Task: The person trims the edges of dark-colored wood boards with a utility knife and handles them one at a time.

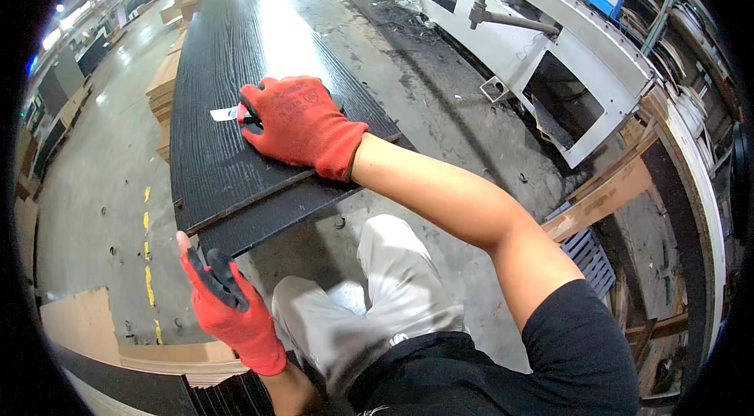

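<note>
My right hand (297,121), in a red glove, lies flat on a long black wood-grain panel (236,47) near its closer end. Its fingers press down on a small white label (224,113) stuck to the panel's top face. The panel is the top one of a stack; a second black panel (271,216) juts out beneath it at the near edge. Lower left, my left hand (228,302), also red-gloved with a dark palm, hangs in the air beside the stack with fingers partly curled, holding nothing.
A large white machine frame (550,47) with a blue stripe runs along the right. Brown boards (165,86) are stacked left of the panels. Cardboard sheets (78,326) lie at lower left. The concrete floor (102,172) has yellow dashes.
</note>
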A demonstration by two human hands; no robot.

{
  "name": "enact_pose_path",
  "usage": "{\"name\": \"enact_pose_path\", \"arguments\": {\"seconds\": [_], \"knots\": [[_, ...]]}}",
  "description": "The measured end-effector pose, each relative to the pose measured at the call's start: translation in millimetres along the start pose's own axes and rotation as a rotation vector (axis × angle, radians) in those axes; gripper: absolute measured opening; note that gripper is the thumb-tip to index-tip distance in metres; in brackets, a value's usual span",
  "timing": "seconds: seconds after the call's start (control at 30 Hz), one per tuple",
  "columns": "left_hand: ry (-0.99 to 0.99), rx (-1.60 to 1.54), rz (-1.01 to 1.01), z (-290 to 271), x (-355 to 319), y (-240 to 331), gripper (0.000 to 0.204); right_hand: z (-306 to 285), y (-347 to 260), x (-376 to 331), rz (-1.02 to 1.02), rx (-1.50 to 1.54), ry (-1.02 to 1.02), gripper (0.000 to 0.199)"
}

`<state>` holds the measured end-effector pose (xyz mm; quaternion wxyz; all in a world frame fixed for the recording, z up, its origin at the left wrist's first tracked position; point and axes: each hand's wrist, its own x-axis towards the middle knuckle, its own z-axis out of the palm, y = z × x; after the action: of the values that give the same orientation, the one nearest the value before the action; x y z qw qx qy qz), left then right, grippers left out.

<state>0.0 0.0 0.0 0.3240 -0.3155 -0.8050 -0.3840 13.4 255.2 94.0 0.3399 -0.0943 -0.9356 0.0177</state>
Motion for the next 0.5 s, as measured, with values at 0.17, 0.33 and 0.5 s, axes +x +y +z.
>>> {"name": "enact_pose_path", "arguments": {"seconds": [0.17,0.33,0.5], "knots": [[-0.066,-0.234,-0.042,-15,1,12,0.074,-1,-1,-3,0.009,-0.015,0.01,0.035],[-0.143,-0.128,0.007,-17,2,-18,0.076,-10,-8,-9,0.021,-0.037,0.073,0.03],[-0.148,-0.278,0.009,-15,15,-12,0.071,-39,-41,-75,0.121,-0.101,0.2,0.025]]}}
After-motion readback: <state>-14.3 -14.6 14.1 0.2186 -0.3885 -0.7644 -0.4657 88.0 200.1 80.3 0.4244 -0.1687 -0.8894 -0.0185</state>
